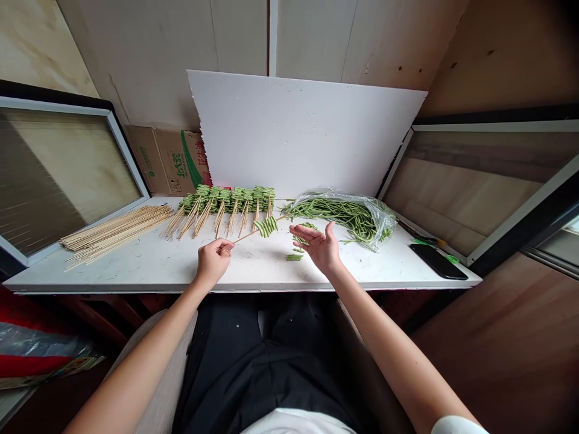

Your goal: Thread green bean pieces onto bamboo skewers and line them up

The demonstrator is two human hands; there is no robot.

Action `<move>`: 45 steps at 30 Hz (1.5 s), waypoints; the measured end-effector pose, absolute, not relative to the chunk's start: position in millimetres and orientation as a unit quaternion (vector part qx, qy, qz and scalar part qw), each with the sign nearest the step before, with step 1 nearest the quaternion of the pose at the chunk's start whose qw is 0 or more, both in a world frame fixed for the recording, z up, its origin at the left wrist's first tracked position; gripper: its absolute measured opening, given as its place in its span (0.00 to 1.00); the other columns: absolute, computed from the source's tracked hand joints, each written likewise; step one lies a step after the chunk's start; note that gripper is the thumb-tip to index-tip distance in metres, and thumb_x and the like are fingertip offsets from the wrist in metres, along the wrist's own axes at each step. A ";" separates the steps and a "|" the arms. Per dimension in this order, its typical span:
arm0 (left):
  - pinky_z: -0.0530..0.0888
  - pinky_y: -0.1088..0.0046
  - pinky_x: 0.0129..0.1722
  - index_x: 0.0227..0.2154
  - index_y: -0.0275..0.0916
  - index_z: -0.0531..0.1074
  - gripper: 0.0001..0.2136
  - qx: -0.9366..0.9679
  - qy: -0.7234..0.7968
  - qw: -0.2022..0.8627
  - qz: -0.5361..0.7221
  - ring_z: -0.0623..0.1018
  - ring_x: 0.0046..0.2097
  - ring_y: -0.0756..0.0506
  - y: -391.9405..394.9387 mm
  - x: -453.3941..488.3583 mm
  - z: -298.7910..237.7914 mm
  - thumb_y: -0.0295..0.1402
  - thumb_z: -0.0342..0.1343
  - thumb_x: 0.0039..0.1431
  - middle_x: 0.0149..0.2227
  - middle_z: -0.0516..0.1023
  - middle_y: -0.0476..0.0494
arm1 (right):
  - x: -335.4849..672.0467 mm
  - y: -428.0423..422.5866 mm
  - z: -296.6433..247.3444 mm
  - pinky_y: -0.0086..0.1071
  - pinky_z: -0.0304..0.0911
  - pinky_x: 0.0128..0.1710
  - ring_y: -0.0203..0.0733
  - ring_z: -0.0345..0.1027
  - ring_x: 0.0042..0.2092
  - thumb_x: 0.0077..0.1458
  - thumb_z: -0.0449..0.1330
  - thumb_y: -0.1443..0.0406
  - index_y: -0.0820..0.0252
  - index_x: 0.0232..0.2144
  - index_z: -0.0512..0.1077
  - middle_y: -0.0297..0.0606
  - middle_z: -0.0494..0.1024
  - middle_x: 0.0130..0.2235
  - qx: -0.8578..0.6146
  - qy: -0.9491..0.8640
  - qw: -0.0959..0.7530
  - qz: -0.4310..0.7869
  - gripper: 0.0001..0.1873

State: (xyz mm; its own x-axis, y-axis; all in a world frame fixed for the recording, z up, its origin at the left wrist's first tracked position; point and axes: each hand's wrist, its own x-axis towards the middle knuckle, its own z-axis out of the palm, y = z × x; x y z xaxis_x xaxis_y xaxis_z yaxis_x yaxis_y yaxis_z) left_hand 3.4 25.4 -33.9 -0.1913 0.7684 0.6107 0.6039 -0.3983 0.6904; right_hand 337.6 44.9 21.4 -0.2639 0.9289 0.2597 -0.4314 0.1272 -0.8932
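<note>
My left hand [214, 262] pinches the lower end of a wooden skewer [246, 235]. Several short pieces of green bean [266, 226] are threaded across the skewer near its far end, and its tip sticks out beyond them. To the right, my right hand [320, 246] is held palm up with fingers stretched out and thumb apart, holding nothing. Loose cut bean pieces [295, 257] lie on the white table just left of and partly behind that hand. Stacks of finished bean skewers [242, 198] stand in a row behind my left hand, sticks pointing toward me.
A pile of bare skewers [117, 231] lies on the table [149, 271] at left. Long green beans [348, 216] spill from a clear plastic bag [382, 214] at back right. A black phone [438, 261] rests near the right edge. A white board [307, 132] and cardboard box [165, 160] stand behind.
</note>
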 end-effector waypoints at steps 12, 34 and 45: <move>0.75 0.71 0.34 0.31 0.39 0.80 0.09 0.643 0.547 0.059 0.532 0.80 0.29 0.45 23.7 4.7 -33.1 0.32 0.54 0.60 0.26 0.81 0.46 | 359.3 65.7 -13.3 0.52 0.63 0.54 0.62 0.66 0.52 0.68 0.58 0.63 0.56 0.45 0.86 0.51 0.83 0.44 -0.494 -0.826 0.271 0.023 0.15; 0.73 0.71 0.32 0.30 0.40 0.80 0.10 0.674 0.521 0.058 0.520 0.79 0.28 0.45 17.2 14.8 -27.8 0.33 0.54 0.61 0.25 0.81 0.45 | 352.8 65.6 8.8 0.39 0.71 0.47 0.53 0.79 0.53 0.43 0.80 0.48 0.55 0.40 0.83 0.44 0.87 0.46 -0.365 -0.498 0.577 0.535 0.26; 0.73 0.72 0.31 0.30 0.40 0.80 0.09 0.684 0.516 0.057 0.512 0.79 0.27 0.46 17.0 15.5 -29.4 0.32 0.54 0.60 0.24 0.80 0.47 | 348.8 59.5 12.0 0.38 0.73 0.44 0.50 0.81 0.49 0.38 0.83 0.55 0.54 0.39 0.84 0.41 0.88 0.44 -0.326 -0.445 0.588 0.592 0.25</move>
State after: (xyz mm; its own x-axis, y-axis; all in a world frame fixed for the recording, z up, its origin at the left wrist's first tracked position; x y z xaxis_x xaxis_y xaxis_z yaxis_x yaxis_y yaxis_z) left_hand 15.5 17.0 -29.4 -0.0570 0.7642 0.6425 0.6476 -0.4615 0.6063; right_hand 348.8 59.5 12.0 -0.0964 0.9859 0.1366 -0.4057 0.0865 -0.9099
